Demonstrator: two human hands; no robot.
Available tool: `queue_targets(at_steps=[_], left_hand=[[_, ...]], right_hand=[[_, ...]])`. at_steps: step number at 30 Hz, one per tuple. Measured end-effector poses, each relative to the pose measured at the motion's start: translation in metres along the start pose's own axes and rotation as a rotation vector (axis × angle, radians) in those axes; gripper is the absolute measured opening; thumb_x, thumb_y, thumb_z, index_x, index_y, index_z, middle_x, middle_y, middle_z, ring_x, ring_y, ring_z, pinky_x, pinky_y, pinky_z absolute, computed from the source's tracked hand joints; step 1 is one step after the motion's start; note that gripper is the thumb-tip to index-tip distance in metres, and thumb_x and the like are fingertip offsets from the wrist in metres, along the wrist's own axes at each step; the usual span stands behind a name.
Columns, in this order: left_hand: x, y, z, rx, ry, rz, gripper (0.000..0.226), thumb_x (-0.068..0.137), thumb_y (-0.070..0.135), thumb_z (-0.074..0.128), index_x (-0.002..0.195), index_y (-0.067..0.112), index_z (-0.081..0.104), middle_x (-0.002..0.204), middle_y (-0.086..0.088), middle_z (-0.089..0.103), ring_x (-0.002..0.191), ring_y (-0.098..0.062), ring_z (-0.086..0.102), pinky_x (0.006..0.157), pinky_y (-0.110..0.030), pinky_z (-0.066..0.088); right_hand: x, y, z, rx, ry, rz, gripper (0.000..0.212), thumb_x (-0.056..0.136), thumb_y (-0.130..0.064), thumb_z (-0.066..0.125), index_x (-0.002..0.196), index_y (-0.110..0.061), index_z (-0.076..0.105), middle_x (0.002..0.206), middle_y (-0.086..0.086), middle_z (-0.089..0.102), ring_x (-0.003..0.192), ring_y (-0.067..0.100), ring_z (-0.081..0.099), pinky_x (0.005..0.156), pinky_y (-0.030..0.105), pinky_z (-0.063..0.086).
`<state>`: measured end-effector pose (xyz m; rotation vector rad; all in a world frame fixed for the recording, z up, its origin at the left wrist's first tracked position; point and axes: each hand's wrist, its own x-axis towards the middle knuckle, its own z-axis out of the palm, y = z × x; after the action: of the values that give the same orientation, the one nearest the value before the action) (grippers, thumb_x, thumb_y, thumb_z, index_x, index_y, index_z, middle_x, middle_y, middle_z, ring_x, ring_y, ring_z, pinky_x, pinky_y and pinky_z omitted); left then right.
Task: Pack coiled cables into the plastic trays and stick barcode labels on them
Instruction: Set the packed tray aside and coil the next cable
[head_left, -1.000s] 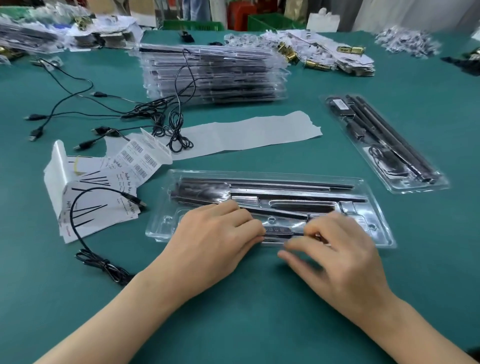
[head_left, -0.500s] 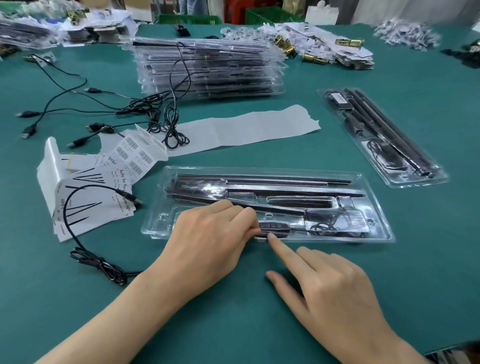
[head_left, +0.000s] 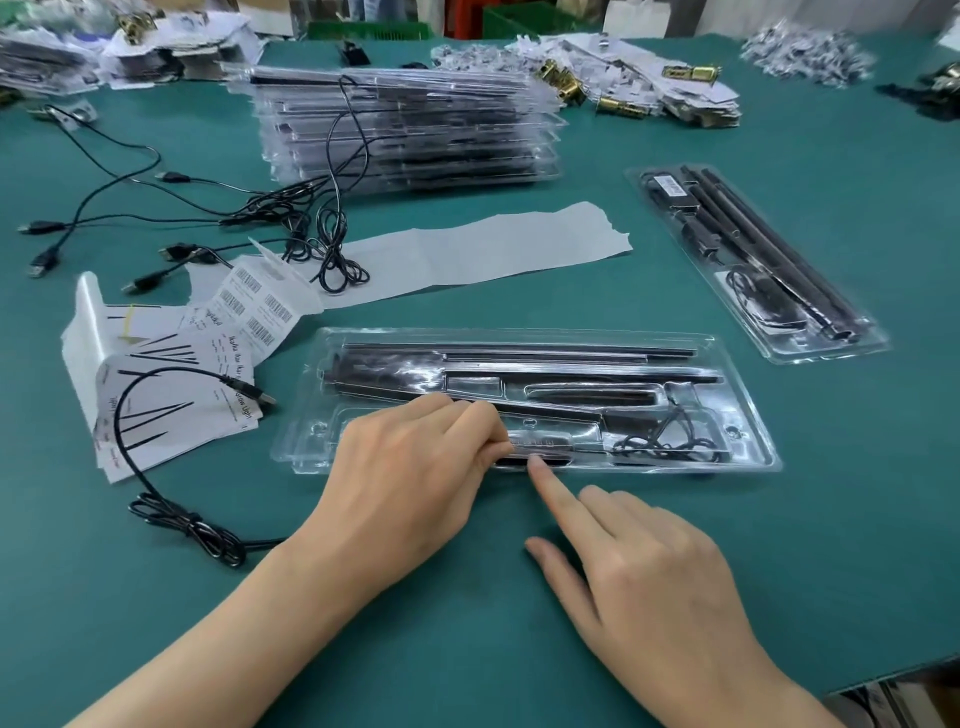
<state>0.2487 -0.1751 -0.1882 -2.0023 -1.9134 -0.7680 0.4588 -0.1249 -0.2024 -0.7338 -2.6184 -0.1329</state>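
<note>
A clear plastic tray (head_left: 311, 441) lies in front of me with black rods in its slots. A coiled black cable (head_left: 665, 441) sits in its right pocket. A slim black controller (head_left: 545, 444) lies in the front slot. My left hand (head_left: 415, 478) rests on the tray's left half, its curled fingertips pinching the controller's left end. My right hand (head_left: 649, 587) lies on the table below the tray, index finger straight, its tip touching the tray's front edge under the controller. A sheet of barcode labels (head_left: 260, 306) lies to the left.
A loose USB cable (head_left: 171, 514) loops over printed paper inserts (head_left: 156, 405) at left. More cables (head_left: 311, 218) tangle beside a stack of trays (head_left: 405, 130). A white backing strip (head_left: 467, 254) lies mid-table. A packed, labelled tray (head_left: 753, 260) sits at right.
My right hand has pulled back off the tray's right pocket to the table, uncovering the coiled cable, and now only its index finger touches the front edge. The left hand stays put.
</note>
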Motion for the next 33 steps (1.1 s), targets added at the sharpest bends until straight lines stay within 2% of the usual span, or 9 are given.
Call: queue_targets(at_steps=[6, 12, 18, 20, 23, 25, 28, 31, 33], left_hand=[[0.0, -0.001, 0.001, -0.012, 0.016, -0.002, 0.018, 0.1, 0.028, 0.061, 0.085, 0.021, 0.066, 0.078, 0.013, 0.07, 0.074, -0.015, 0.068, 0.044, -0.037, 0.047], [-0.001, 0.001, 0.001, -0.005, 0.033, 0.002, 0.02, 0.101, 0.029, 0.06, 0.085, 0.02, 0.066, 0.079, 0.012, 0.07, 0.074, -0.015, 0.068, 0.045, -0.036, 0.046], [-0.001, 0.002, 0.0, 0.006, 0.027, 0.006, 0.017, 0.099, 0.027, 0.063, 0.084, 0.02, 0.067, 0.079, 0.012, 0.07, 0.075, -0.016, 0.068, 0.044, -0.034, 0.045], [-0.002, 0.0, 0.0, 0.004, 0.013, 0.02, 0.016, 0.1, 0.027, 0.063, 0.086, 0.021, 0.068, 0.081, 0.013, 0.07, 0.076, -0.016, 0.067, 0.045, -0.032, 0.044], [-0.005, -0.003, -0.003, -0.041, -0.021, 0.051, 0.013, 0.102, 0.03, 0.061, 0.098, 0.026, 0.073, 0.088, 0.015, 0.07, 0.08, -0.015, 0.066, 0.052, -0.032, 0.047], [-0.007, -0.004, -0.004, -0.058, -0.052, 0.075, 0.016, 0.102, 0.033, 0.062, 0.111, 0.031, 0.076, 0.096, 0.015, 0.072, 0.083, -0.015, 0.067, 0.058, -0.033, 0.052], [-0.009, -0.005, -0.003, -0.033, -0.067, 0.118, 0.017, 0.1, 0.033, 0.066, 0.113, 0.033, 0.077, 0.102, 0.012, 0.073, 0.086, -0.017, 0.068, 0.061, -0.034, 0.054], [-0.01, -0.006, -0.003, 0.003, -0.089, 0.15, 0.016, 0.099, 0.034, 0.067, 0.112, 0.031, 0.077, 0.103, 0.01, 0.072, 0.091, -0.019, 0.068, 0.066, -0.035, 0.055], [-0.01, -0.005, -0.001, 0.031, -0.079, 0.163, 0.014, 0.1, 0.031, 0.068, 0.11, 0.029, 0.076, 0.105, 0.008, 0.072, 0.094, -0.02, 0.067, 0.069, -0.035, 0.054]], right_hand=[[0.002, -0.005, -0.002, 0.021, -0.056, 0.033, 0.053, 0.096, -0.039, 0.049, 0.139, -0.013, 0.064, 0.073, -0.007, 0.053, 0.061, 0.017, 0.055, 0.05, 0.034, 0.049], [0.005, -0.006, -0.007, 0.081, -0.087, 0.116, 0.051, 0.091, -0.042, 0.05, 0.132, -0.018, 0.069, 0.072, -0.01, 0.056, 0.063, 0.014, 0.058, 0.052, 0.032, 0.052], [0.011, -0.007, -0.011, 0.082, -0.091, 0.152, 0.037, 0.087, -0.037, 0.075, 0.122, -0.023, 0.074, 0.068, -0.009, 0.062, 0.056, 0.014, 0.061, 0.047, 0.033, 0.051], [0.012, -0.005, -0.012, 0.045, -0.078, 0.142, 0.032, 0.091, -0.038, 0.066, 0.119, -0.025, 0.076, 0.063, -0.01, 0.059, 0.052, 0.014, 0.059, 0.044, 0.032, 0.047], [0.011, 0.0, -0.013, 0.033, -0.051, 0.113, 0.039, 0.094, -0.041, 0.051, 0.119, -0.027, 0.077, 0.061, -0.011, 0.053, 0.053, 0.013, 0.056, 0.047, 0.03, 0.045], [0.007, 0.006, -0.012, 0.084, 0.038, 0.102, 0.029, 0.095, -0.035, 0.058, 0.113, -0.025, 0.079, 0.067, -0.011, 0.054, 0.059, 0.013, 0.057, 0.052, 0.029, 0.048], [0.007, 0.019, -0.009, 0.127, 0.153, 0.113, 0.023, 0.095, -0.024, 0.067, 0.115, -0.017, 0.077, 0.092, -0.005, 0.065, 0.084, 0.018, 0.063, 0.07, 0.033, 0.054], [0.015, 0.022, -0.002, 0.109, 0.109, 0.045, 0.03, 0.095, -0.019, 0.073, 0.125, -0.013, 0.073, 0.123, 0.001, 0.068, 0.115, 0.025, 0.063, 0.096, 0.041, 0.053], [0.016, 0.021, 0.002, 0.115, 0.078, 0.003, 0.036, 0.09, -0.017, 0.078, 0.125, -0.014, 0.074, 0.13, 0.0, 0.069, 0.122, 0.023, 0.063, 0.104, 0.039, 0.049]])
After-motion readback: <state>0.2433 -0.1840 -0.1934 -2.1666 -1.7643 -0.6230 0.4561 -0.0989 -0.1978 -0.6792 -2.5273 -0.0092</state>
